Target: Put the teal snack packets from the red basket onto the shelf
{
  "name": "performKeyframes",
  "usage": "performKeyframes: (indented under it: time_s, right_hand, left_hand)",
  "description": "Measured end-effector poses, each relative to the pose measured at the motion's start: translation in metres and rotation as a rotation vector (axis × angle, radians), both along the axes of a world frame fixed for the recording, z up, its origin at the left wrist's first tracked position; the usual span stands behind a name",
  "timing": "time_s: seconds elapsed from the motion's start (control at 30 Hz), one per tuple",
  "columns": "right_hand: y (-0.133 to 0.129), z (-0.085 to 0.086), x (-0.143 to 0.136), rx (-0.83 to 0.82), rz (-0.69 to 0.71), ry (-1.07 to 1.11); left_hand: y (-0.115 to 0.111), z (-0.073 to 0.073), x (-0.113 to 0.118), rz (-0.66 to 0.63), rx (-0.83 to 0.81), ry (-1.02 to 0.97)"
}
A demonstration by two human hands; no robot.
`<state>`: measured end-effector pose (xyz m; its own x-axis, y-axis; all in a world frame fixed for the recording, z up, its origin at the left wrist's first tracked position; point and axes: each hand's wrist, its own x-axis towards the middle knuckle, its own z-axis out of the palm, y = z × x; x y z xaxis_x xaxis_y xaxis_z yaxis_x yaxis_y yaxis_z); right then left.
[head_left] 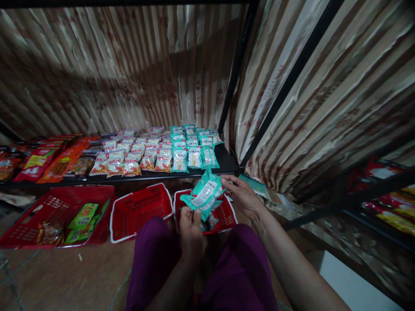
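Above the right-hand red basket, a teal snack bag is held between my two hands. My left hand pinches its lower edge with the thumb on top. At the bag's upper right side, the fingers of my right hand close on it. More bags lie partly hidden in the basket beneath. On the black shelf just ahead stand rows of matching teal snack bags.
White-and-orange snack bags fill the shelf's middle, with red and orange packets at left. Two more red baskets, one middle and one left holding green packets, sit on the floor. Black posts rise at right.
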<state>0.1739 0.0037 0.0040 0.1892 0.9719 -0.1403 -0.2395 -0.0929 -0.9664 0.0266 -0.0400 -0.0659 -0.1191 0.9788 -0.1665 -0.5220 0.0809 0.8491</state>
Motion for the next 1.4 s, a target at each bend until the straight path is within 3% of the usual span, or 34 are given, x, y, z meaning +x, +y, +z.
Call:
performKeyframes:
  time_s: [0.17,0.4,0.67,0.9,1.1,1.4]
  right_hand:
    - [0.005,0.003,0.0,0.029,-0.085,-0.086]
    - [0.016,0.011,-0.009,0.091,-0.111,-0.279]
    - [0.021,0.018,-0.007,0.13,-0.074,-0.359]
    - [0.021,0.023,-0.004,0.115,0.013,-0.381]
    - [0.025,0.022,-0.005,0.14,0.067,-0.421]
    - [0.026,0.024,-0.011,0.103,0.068,-0.413]
  left_hand:
    - [-0.013,0.0,0.006,-0.089,0.009,-0.015]
    - [-0.024,0.006,0.016,-0.09,-0.004,-0.068]
    - [-0.031,0.021,0.002,-0.203,0.007,0.005]
    - [-0.018,0.02,-0.015,-0.058,0.003,0.082]
    - [-0.009,0.037,-0.021,-0.244,0.015,0.081]
    - [-0.007,0.038,-0.016,-0.221,0.009,0.06]
